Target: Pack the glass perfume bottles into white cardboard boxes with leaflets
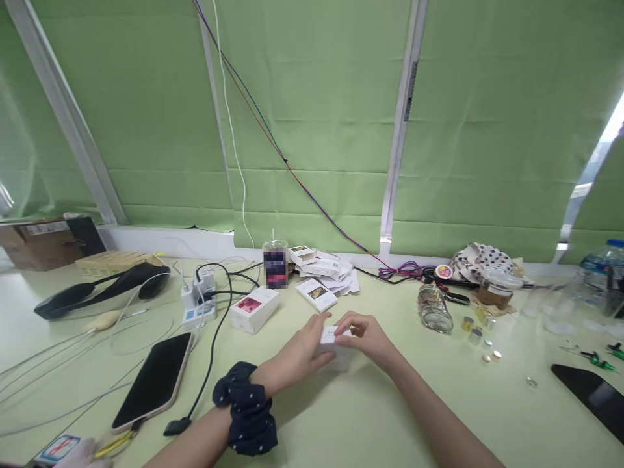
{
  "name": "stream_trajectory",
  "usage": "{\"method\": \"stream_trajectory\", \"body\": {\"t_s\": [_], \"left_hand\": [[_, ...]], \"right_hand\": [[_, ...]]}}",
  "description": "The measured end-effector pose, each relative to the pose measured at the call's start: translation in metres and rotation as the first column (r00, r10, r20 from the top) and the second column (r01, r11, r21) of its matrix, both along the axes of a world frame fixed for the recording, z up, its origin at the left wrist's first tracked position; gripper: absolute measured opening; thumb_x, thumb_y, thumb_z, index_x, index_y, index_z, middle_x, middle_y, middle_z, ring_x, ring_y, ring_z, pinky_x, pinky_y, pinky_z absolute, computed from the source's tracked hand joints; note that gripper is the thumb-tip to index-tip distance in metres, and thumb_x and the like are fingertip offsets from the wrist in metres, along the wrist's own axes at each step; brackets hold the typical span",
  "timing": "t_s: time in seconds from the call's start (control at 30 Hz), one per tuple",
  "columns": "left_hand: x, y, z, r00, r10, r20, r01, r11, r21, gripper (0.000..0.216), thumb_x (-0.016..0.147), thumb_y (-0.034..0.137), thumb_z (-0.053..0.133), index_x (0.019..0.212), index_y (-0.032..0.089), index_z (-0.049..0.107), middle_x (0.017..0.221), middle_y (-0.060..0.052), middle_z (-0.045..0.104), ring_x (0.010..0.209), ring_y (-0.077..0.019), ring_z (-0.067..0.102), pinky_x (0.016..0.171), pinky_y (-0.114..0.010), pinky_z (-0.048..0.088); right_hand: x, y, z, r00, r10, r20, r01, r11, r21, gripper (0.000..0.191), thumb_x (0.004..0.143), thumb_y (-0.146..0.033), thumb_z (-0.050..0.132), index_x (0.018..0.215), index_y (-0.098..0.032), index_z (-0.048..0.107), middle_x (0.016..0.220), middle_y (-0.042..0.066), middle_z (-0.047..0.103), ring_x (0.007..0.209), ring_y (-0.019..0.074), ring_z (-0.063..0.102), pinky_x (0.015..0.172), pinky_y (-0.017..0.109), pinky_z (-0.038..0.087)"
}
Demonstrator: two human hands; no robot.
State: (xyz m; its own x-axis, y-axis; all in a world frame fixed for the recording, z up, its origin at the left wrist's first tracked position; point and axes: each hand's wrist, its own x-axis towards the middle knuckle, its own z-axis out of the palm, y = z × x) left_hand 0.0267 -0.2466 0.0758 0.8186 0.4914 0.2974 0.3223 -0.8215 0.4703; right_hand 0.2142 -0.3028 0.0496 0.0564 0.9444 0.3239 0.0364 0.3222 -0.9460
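Both of my hands meet over the middle of the pale green table (370, 416) around a small white box (333, 336). My left hand (302, 354), with a dark dotted scrunchie (246, 406) on its wrist, grips the box from the left. My right hand (368, 337) pinches the box's top right edge with curled fingers. The box sits just above or on the tabletop; I cannot tell which.
A white box with a pink picture (254, 309) and a pile of similar small boxes (319, 266) lie behind my hands. A phone (155, 380), a power strip with cables (199, 300), a plastic cup (275, 263), a glass jar (433, 309), small metal caps (475, 328) and a dark tablet (592, 396) stand around.
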Motion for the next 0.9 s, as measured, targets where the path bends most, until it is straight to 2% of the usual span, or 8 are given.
{"method": "stream_trajectory", "body": {"t_s": [0.1, 0.17, 0.27, 0.4, 0.47, 0.6, 0.77, 0.9], "left_hand": [[0.0, -0.011, 0.01, 0.992, -0.046, -0.117, 0.05, 0.998, 0.031, 0.018, 0.077, 0.018, 0.058, 0.095, 0.02, 0.057, 0.101, -0.005, 0.052, 0.077, -0.0182, 0.058, 0.069, -0.03, 0.048], [-0.007, -0.013, 0.011, 0.998, -0.015, -0.066, 0.021, 0.995, 0.093, 0.017, 0.079, 0.014, 0.054, 0.094, 0.021, 0.058, 0.1, -0.005, 0.054, 0.077, -0.0177, 0.059, 0.068, -0.029, 0.048], [-0.027, 0.004, 0.006, 0.989, 0.032, 0.147, -0.068, 0.967, 0.247, 0.035, 0.083, 0.006, 0.045, 0.11, 0.023, 0.057, 0.109, -0.008, 0.058, 0.098, -0.0206, 0.059, 0.083, -0.032, 0.049], [-0.066, 0.058, -0.002, 0.867, 0.136, 0.479, -0.387, 0.789, 0.477, 0.04, 0.084, 0.005, 0.041, 0.114, 0.025, 0.059, 0.121, -0.009, 0.053, 0.117, -0.0253, 0.05, 0.096, -0.043, 0.044], [-0.085, 0.085, -0.004, 0.818, 0.168, 0.551, -0.47, 0.748, 0.469, 0.04, 0.082, 0.004, 0.04, 0.109, 0.024, 0.062, 0.121, -0.009, 0.05, 0.122, -0.0273, 0.046, 0.098, -0.045, 0.043], [-0.108, 0.118, -0.012, 0.801, 0.35, 0.486, -0.538, 0.776, 0.329, 0.035, 0.079, 0.011, 0.042, 0.099, 0.024, 0.066, 0.121, -0.008, 0.047, 0.121, -0.0278, 0.046, 0.102, -0.046, 0.04], [-0.122, 0.134, -0.032, 0.784, 0.497, 0.372, -0.574, 0.809, 0.128, 0.038, 0.074, 0.021, 0.043, 0.109, 0.024, 0.057, 0.123, -0.008, 0.041, 0.127, -0.029, 0.038, 0.11, -0.049, 0.029], [-0.128, 0.14, -0.041, 0.808, 0.506, 0.301, -0.544, 0.838, 0.05, 0.042, 0.075, 0.028, 0.041, 0.117, 0.025, 0.049, 0.126, -0.008, 0.036, 0.132, -0.0303, 0.029, 0.111, -0.053, 0.025]], "right_hand": [[0.008, 0.004, -0.003, 0.972, 0.044, -0.233, -0.064, 0.995, -0.078, 0.045, 0.071, -0.061, 0.065, 0.083, -0.018, 0.066, 0.063, 0.001, 0.066, 0.055, 0.0126, 0.058, 0.059, 0.026, 0.044], [0.013, 0.011, -0.01, 0.945, -0.067, -0.319, 0.02, 0.989, -0.148, 0.049, 0.071, -0.066, 0.061, 0.08, -0.017, 0.063, 0.058, 0.001, 0.065, 0.046, 0.0097, 0.052, 0.052, 0.023, 0.041], [0.019, 0.023, -0.028, 0.928, -0.292, -0.232, 0.225, 0.935, -0.274, 0.048, 0.067, -0.064, 0.065, 0.068, -0.016, 0.06, 0.06, 0.002, 0.065, 0.044, 0.008, 0.051, 0.048, 0.022, 0.04], [0.022, 0.035, -0.053, 0.909, -0.411, -0.071, 0.367, 0.869, -0.332, 0.045, 0.068, -0.06, 0.063, 0.061, -0.016, 0.058, 0.056, 0.002, 0.062, 0.039, 0.0072, 0.046, 0.041, 0.021, 0.037], [0.021, 0.037, -0.059, 0.906, -0.421, -0.051, 0.384, 0.865, -0.322, 0.042, 0.07, -0.058, 0.06, 0.06, -0.017, 0.057, 0.055, 0.001, 0.061, 0.038, 0.0075, 0.045, 0.04, 0.022, 0.036], [0.016, 0.036, -0.062, 0.905, -0.423, 0.039, 0.418, 0.872, -0.255, 0.038, 0.073, -0.054, 0.056, 0.058, -0.019, 0.055, 0.052, 0.001, 0.059, 0.038, 0.0094, 0.044, 0.041, 0.023, 0.036], [0.011, 0.037, -0.064, 0.87, -0.452, 0.199, 0.482, 0.865, -0.142, 0.034, 0.077, -0.048, 0.052, 0.055, -0.022, 0.054, 0.051, 0.001, 0.06, 0.045, 0.015, 0.053, 0.05, 0.027, 0.042], [0.006, 0.042, -0.068, 0.792, -0.528, 0.307, 0.576, 0.813, -0.088, 0.024, 0.079, -0.04, 0.051, 0.061, -0.024, 0.055, 0.059, 0.001, 0.064, 0.057, 0.0187, 0.058, 0.059, 0.03, 0.045]]}}
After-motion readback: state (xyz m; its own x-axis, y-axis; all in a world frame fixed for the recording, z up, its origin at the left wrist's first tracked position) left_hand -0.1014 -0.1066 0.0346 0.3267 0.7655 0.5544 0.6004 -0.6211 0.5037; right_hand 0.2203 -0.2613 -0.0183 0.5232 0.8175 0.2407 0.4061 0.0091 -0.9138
